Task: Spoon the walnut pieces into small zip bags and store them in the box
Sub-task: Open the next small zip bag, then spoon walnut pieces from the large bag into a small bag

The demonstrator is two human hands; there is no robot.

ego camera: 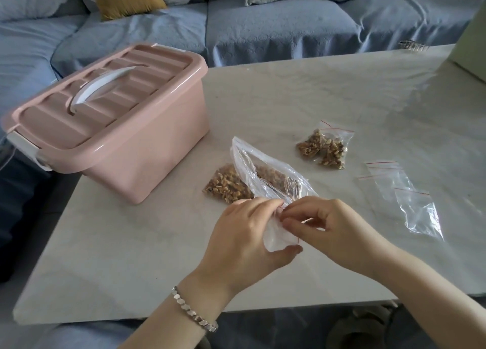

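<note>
Pinching one zip bag [276,237], left hand [244,233] and right hand [331,227] hover above a pale table [289,91] before a blue sofa [263,28].

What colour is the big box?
The box is pink, with a white handle, seen in the head view.

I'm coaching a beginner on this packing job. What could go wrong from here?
1. The large walnut bag lies slumped behind the left hand and right hand; a bump might scatter pieces.
2. Both hands pinch the small zip bag, and no spoon shows, so filling could be messy.
3. The pink box has its lid on, so nothing can go in yet.
</note>
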